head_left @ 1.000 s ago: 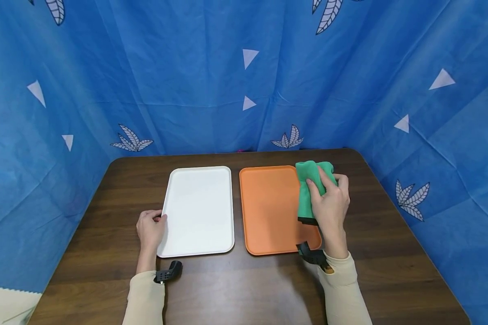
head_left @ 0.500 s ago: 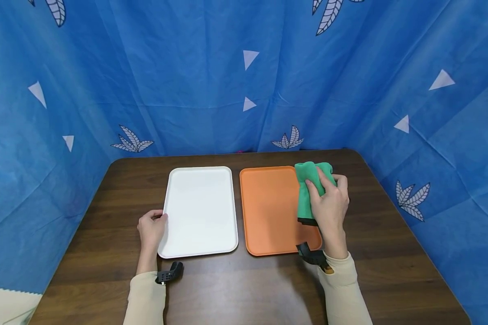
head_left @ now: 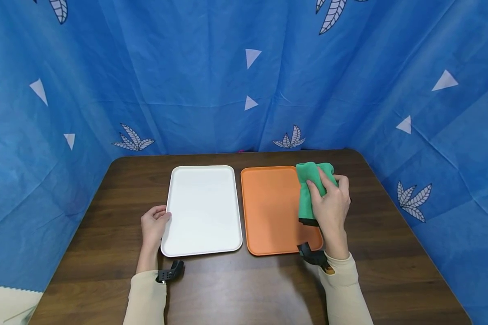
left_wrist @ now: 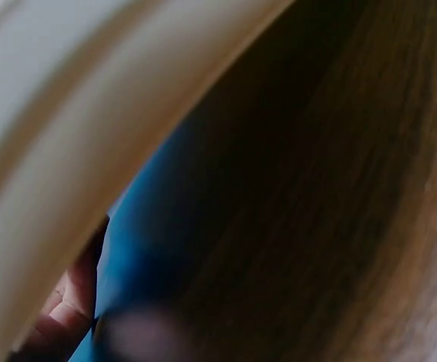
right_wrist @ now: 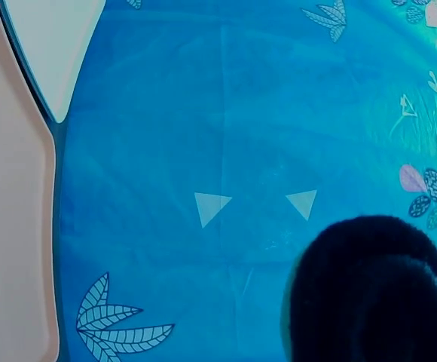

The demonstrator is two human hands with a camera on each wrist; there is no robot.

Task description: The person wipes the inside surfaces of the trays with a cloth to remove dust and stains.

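My left hand (head_left: pixel 154 225) pinches the left edge of a white rectangular tray (head_left: pixel 203 212), thumb on the inner side of the rim. In the left wrist view the tray's pale rim (left_wrist: pixel 113 136) crosses close to the camera, with part of the hand (left_wrist: pixel 64 313) beyond it. A folded green cloth (head_left: pixel 307 198) with a black edge is in the grip of my right hand (head_left: pixel 331 203), over the right side of an orange tray (head_left: pixel 270 210). Some of that hand's fingers are hidden by the cloth. In the right wrist view, a dark fuzzy rounded shape fills the lower right.
Both trays are on a dark wooden table (head_left: pixel 374 271), side by side with a narrow gap. Blue patterned curtain (head_left: pixel 187 81) hangs behind the table and at both sides. Each wrist wears a black strapped device (head_left: pixel 171 271).
The white tray has turned slightly and shifted right, its near right corner closer to the orange tray. My left hand moved a little right and away with it. The right hand stays put.
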